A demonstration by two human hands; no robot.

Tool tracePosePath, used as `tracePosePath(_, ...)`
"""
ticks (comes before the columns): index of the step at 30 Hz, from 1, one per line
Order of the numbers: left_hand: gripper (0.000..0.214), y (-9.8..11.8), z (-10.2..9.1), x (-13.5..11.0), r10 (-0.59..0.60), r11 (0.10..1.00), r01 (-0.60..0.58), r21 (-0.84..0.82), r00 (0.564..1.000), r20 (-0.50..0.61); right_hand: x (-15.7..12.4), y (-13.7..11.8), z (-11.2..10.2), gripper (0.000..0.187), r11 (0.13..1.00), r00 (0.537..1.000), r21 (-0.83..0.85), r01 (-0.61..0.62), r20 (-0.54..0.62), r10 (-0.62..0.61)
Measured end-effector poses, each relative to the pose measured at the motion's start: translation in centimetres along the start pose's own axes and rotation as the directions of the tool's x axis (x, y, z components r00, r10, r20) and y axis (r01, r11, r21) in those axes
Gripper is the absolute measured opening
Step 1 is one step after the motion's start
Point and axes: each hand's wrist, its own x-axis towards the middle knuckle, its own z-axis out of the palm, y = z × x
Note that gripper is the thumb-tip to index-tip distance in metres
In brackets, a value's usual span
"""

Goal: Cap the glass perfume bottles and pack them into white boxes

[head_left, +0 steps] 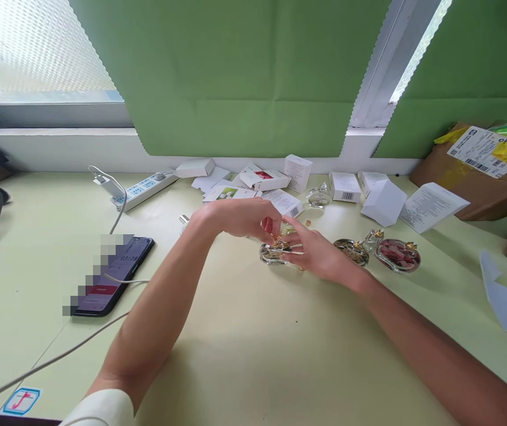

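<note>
A small rounded glass bottle (271,254) with a gold top sits on the table in front of me. My left hand (253,218) bends down from above, its fingertips pinched at the bottle's gold top (275,239). From the right, my right hand (314,251) holds the bottle's side with its fingers; the thumb reaches up near the left fingertips. Just past my right wrist stand a glass bottle with dark, gold-patterned contents (351,252) and another with dark red contents (397,255). Small gold pieces lie close to my hands, partly hidden.
Several white cardboard boxes (298,173) lie along the wall, with a clear glass bottle (319,196) among them. A power strip (145,190) and a phone (113,277) with a white cable are on the left. A brown carton (479,171) stands at the right.
</note>
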Motion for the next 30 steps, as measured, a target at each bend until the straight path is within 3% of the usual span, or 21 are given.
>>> tracePosePath(19, 0.021, -0.5, 0.5, 1.1, 0.124, 0.984, -0.123, -0.129, 0.992, 0.002, 0.6, 0.8, 0.0, 0.073, 0.997, 0.998, 0.043, 0.057, -0.005, -0.057)
tracePosePath(24, 0.027, -1.2, 0.9, 1.9, 0.145, 0.978, -0.144, -0.148, 0.989, -0.006, 0.7, 1.1, -0.7, 0.079, 0.998, 1.000, 0.056, 0.006, -0.008, -0.005)
tracePosePath(30, 0.035, -1.1, 1.4, 2.7, 0.086, 0.980, -0.088, -0.179, 0.996, -0.021, 0.6, 1.3, -2.0, 0.080, 0.997, 0.999, 0.058, -0.044, 0.004, 0.044)
